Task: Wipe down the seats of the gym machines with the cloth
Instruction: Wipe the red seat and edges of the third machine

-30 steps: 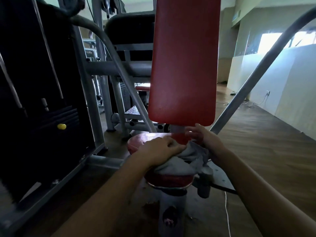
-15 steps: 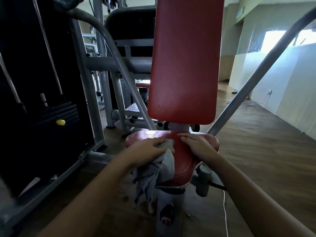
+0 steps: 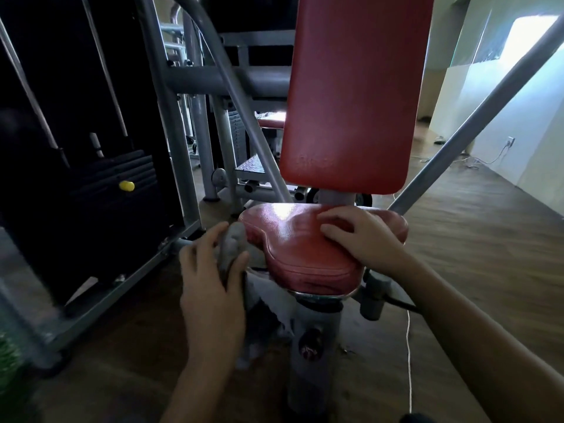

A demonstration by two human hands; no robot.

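While the left hand [image 3: 213, 279] grips the grey cloth [image 3: 233, 251] against the left edge of the red seat [image 3: 299, 251], the right hand [image 3: 363, 236] rests on the seat top, fingers loosely bent, beneath the red backrest [image 3: 354, 93].

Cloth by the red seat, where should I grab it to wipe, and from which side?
Grip the bunched upper part of the cloth, coming from the left edge of the seat, where the left hand holds it. That wad is thick enough to clutch firmly; the rest hangs limp beside the post and would likely trail.
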